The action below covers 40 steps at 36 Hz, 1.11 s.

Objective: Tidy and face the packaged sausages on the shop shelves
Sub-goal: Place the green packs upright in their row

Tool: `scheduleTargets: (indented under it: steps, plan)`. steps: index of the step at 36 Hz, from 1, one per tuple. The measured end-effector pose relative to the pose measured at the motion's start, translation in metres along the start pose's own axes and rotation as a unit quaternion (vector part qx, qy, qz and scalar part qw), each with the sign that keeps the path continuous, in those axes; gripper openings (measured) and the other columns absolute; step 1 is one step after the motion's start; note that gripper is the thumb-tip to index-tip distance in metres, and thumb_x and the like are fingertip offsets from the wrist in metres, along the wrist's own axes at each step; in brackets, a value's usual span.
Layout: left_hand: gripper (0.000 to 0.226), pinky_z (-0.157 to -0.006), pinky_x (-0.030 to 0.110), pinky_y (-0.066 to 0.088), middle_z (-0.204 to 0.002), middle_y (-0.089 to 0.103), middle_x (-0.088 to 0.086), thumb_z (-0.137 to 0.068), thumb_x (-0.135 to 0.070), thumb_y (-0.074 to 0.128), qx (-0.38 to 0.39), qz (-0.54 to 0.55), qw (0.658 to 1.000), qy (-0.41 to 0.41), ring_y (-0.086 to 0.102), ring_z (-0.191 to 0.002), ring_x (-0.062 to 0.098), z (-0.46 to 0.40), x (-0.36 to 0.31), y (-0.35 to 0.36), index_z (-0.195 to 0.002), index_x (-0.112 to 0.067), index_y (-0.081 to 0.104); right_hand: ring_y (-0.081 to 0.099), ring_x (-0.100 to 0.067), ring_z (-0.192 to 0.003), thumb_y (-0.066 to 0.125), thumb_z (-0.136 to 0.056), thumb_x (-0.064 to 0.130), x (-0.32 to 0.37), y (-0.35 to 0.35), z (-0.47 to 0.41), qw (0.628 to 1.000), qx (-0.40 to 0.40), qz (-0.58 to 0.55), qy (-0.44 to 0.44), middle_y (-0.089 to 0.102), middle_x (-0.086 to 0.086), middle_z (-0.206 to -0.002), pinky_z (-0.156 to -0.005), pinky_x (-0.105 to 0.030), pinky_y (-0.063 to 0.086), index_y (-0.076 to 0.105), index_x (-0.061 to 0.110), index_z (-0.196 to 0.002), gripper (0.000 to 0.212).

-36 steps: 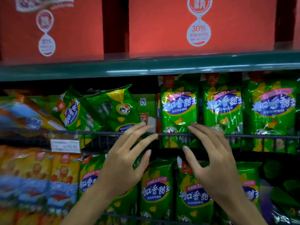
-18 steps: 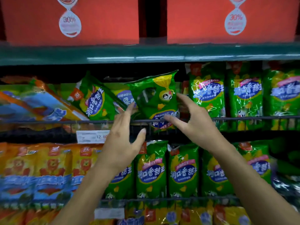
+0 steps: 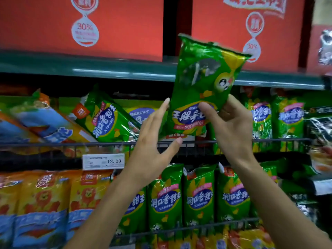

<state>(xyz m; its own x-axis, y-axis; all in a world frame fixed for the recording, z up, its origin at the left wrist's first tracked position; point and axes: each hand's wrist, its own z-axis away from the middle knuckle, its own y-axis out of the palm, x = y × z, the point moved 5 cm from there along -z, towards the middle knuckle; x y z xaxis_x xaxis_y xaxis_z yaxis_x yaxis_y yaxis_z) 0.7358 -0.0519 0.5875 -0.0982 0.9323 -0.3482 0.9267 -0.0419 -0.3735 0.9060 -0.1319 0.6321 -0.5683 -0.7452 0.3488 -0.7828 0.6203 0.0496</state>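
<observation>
My right hand (image 3: 231,128) grips the lower end of a green sausage pack (image 3: 203,79), held upside down in front of the middle shelf. My left hand (image 3: 154,146) is spread open beside it, fingertips touching the pack's left edge. Another green pack (image 3: 107,121) lies tilted on the middle shelf to the left, with an upside-down one (image 3: 142,112) behind it. Upright green packs (image 3: 273,115) stand in a row at the right. More green packs (image 3: 199,194) stand faced on the shelf below.
A wire rail (image 3: 53,144) fronts the middle shelf, with a 12.00 price tag (image 3: 103,161) clipped under it. Orange and blue packs (image 3: 39,203) fill the left side. Red cartons (image 3: 116,24) sit on the green top shelf (image 3: 89,69). Dark packs (image 3: 319,123) crowd the far right.
My right hand has taken the upside-down green pack off the middle shelf and lifted it up and right. My left hand rose to touch its edge. The view moved closer.
</observation>
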Motion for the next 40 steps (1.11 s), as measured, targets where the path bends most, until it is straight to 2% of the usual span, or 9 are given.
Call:
scheduleTargets:
  steps: [7, 12, 18, 22, 26, 29, 32, 37, 40]
  plan:
    - [0.075, -0.103, 0.040, 0.054, -0.128, 0.069, -0.001, -0.079, -0.019, 0.083, -0.124, 0.290, 0.946, -0.070, 0.066, -0.120, 0.016, 0.000, 0.001, 0.012, -0.144, -0.028, 0.046, 0.074, -0.008, -0.092, 0.073, -0.088, 0.023, 0.004, -0.004, 0.026, 0.957, -0.107, -0.213, 0.167, 0.076, 0.003, -0.085, -0.076, -0.022, 0.060, 0.067, 0.014, -0.096, 0.013]
    - [0.087, -0.086, 0.021, 0.056, -0.114, 0.076, -0.008, -0.064, -0.014, 0.094, -0.181, 0.448, 0.868, -0.115, 0.070, -0.112, 0.009, 0.001, 0.002, 0.032, -0.138, -0.017, 0.047, 0.072, -0.017, -0.111, 0.073, -0.076, 0.034, -0.009, 0.012, 0.043, 0.867, -0.123, -0.368, 0.313, 0.077, -0.006, -0.115, -0.100, -0.035, 0.056, 0.053, 0.009, -0.133, 0.065]
    - [0.034, -0.087, 0.020, 0.054, -0.107, 0.079, -0.002, -0.078, -0.016, 0.079, -0.228, 0.399, 0.884, -0.081, 0.073, -0.102, 0.012, 0.002, -0.018, 0.027, -0.111, -0.017, 0.070, 0.071, -0.023, -0.113, 0.059, -0.097, 0.032, -0.016, 0.021, 0.054, 0.842, -0.022, -0.402, 0.360, 0.076, -0.011, -0.115, -0.095, -0.033, 0.059, 0.065, 0.002, -0.123, 0.040]
    - [0.027, -0.079, 0.021, 0.056, -0.094, 0.079, -0.004, -0.076, -0.018, 0.082, -0.254, 0.362, 0.895, -0.062, 0.073, -0.086, 0.009, -0.008, -0.024, 0.008, -0.101, -0.017, 0.073, 0.067, -0.030, -0.121, 0.055, -0.098, 0.039, -0.018, 0.014, 0.062, 0.835, 0.174, -0.349, 0.388, 0.072, -0.016, -0.124, -0.105, -0.041, 0.053, 0.065, 0.007, -0.127, 0.045]
    - [0.032, -0.074, 0.019, 0.056, -0.087, 0.079, -0.007, -0.071, -0.021, 0.085, -0.258, 0.315, 0.912, -0.050, 0.073, -0.080, 0.008, -0.021, -0.026, -0.015, -0.099, -0.014, 0.073, 0.077, -0.030, -0.095, 0.058, -0.099, 0.026, -0.011, -0.007, 0.069, 0.896, 0.296, -0.170, 0.282, 0.079, -0.012, -0.105, -0.085, -0.035, 0.062, 0.070, 0.006, -0.120, 0.032]
    - [0.040, -0.073, 0.021, 0.058, -0.089, 0.079, -0.005, -0.067, -0.023, 0.088, -0.232, 0.273, 0.933, -0.046, 0.076, -0.082, 0.012, -0.029, -0.029, -0.024, -0.103, -0.017, 0.071, 0.078, -0.025, -0.076, 0.064, -0.093, 0.012, 0.012, -0.040, 0.052, 0.989, 0.110, -0.085, 0.042, 0.080, -0.005, -0.087, -0.070, -0.031, 0.062, 0.072, 0.010, -0.112, 0.021]
    - [0.047, -0.077, 0.025, 0.060, -0.096, 0.079, -0.003, -0.066, -0.020, 0.089, -0.220, 0.263, 0.938, -0.043, 0.077, -0.090, 0.016, -0.035, -0.033, -0.027, -0.108, -0.022, 0.067, 0.075, -0.020, -0.098, 0.068, -0.091, 0.013, 0.026, -0.061, 0.031, 0.995, 0.014, -0.044, -0.084, 0.078, 0.000, -0.103, -0.088, -0.033, 0.058, 0.061, 0.015, -0.129, 0.038]
    - [0.043, -0.076, 0.027, 0.059, -0.098, 0.080, 0.001, -0.071, -0.014, 0.088, -0.177, 0.264, 0.948, -0.015, 0.076, -0.090, 0.016, -0.042, -0.047, -0.014, -0.109, -0.012, 0.068, 0.059, -0.008, -0.130, 0.080, -0.080, 0.036, 0.003, -0.034, 0.014, 0.982, 0.165, -0.062, 0.070, 0.053, 0.011, -0.148, -0.103, -0.030, 0.052, 0.028, 0.027, -0.158, 0.094]
    - [0.042, -0.076, 0.028, 0.060, -0.098, 0.080, 0.003, -0.072, -0.017, 0.086, -0.146, 0.271, 0.951, -0.031, 0.077, -0.091, 0.019, -0.039, -0.049, 0.000, -0.110, -0.010, 0.069, 0.069, -0.009, -0.114, 0.079, -0.082, 0.028, -0.003, -0.016, 0.025, 0.964, 0.207, -0.107, 0.132, 0.069, 0.009, -0.130, -0.090, -0.026, 0.058, 0.049, 0.027, -0.143, 0.068]
